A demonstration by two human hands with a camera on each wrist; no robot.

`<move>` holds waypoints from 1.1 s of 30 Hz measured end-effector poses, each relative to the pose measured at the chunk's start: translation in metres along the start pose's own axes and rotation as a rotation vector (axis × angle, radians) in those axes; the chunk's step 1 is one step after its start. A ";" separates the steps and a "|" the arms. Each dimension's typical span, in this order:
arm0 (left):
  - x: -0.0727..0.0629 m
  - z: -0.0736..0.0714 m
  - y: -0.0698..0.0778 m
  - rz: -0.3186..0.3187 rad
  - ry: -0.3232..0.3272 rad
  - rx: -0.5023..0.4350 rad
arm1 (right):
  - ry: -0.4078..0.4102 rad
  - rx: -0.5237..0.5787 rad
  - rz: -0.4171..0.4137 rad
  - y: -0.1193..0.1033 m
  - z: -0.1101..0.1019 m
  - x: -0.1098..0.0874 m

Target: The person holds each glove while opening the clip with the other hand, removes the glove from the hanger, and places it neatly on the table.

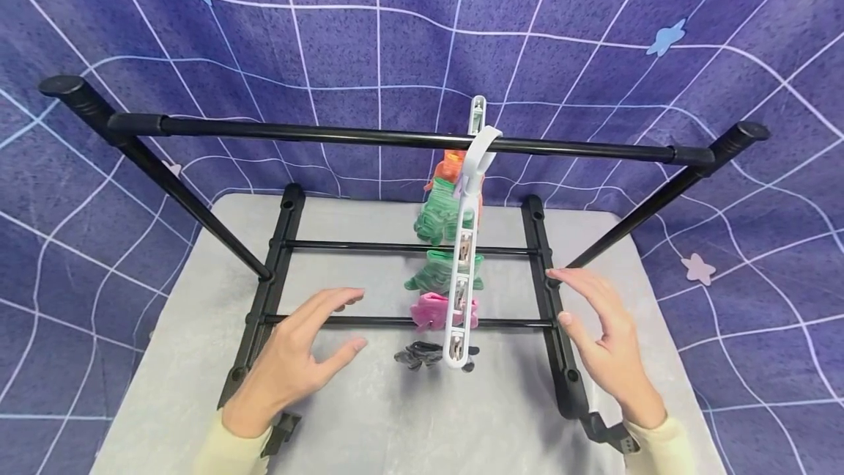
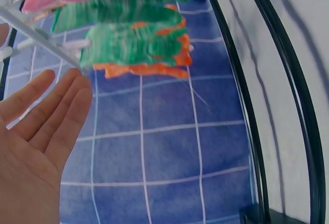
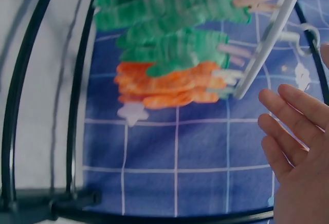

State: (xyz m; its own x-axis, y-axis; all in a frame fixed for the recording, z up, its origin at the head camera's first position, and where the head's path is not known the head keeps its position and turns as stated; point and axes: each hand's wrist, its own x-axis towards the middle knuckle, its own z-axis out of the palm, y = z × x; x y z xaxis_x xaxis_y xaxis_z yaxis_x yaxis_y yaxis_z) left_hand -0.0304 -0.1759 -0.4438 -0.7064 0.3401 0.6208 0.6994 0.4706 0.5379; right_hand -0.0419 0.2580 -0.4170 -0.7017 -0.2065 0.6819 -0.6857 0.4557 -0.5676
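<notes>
A white clip hanger [image 1: 459,281] hangs by its hook from the rack's black top bar [image 1: 316,133]. Clothespins on it hold several gloves: orange [image 3: 169,82], green [image 1: 437,215], another green [image 1: 428,271], pink [image 1: 430,311] and, at the near end, a black one [image 1: 420,355]. My left hand [image 1: 297,358] is held left of the hanger, fingers extended and thumb apart. To the right of it, my right hand [image 1: 606,336] is raised with loosely bent fingers, holding nothing. Neither hand touches the gloves or hanger. The hanger partly covers the gloves in the head view.
The black rack stands on a grey-white table [image 1: 356,416], its slanted posts [image 1: 198,211] rising at both sides. Two lower crossbars [image 1: 369,246] join its feet [image 1: 568,380]. A purple-blue cloth [image 1: 343,42] with grid lines and stars hangs behind and beside it.
</notes>
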 end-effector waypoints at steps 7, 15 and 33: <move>0.011 0.008 0.014 0.110 0.052 -0.064 | 0.023 0.098 -0.065 -0.019 0.013 0.008; 0.023 0.019 0.028 0.192 0.072 -0.130 | -0.006 0.289 -0.100 -0.038 0.033 0.010; 0.032 0.041 0.042 0.290 0.073 -0.191 | -0.056 0.435 -0.241 -0.058 0.058 0.018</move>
State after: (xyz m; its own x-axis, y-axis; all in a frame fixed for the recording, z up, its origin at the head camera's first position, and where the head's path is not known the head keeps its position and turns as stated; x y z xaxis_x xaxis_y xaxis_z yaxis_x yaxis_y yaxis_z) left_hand -0.0281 -0.1119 -0.4244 -0.4709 0.3749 0.7986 0.8822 0.2001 0.4262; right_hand -0.0265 0.1776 -0.3986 -0.5147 -0.3131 0.7981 -0.8382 -0.0117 -0.5452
